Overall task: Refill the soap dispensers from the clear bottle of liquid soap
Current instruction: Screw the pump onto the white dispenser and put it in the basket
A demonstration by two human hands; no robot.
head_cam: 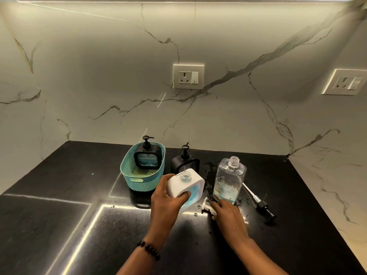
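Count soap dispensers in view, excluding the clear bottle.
3: a black dispenser in the teal basket, another black one beside the basket, a white one in the left hand.

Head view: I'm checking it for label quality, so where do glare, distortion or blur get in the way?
Head view: bright streaks of glare cross the black counter left of the left hand; the wide lens bows the wall's top edge; the clear bottle is see-through, its soap level hard to read; the right hand hides part of the white pump; focus is mostly sharp.

glossy black stone counter [59, 195]
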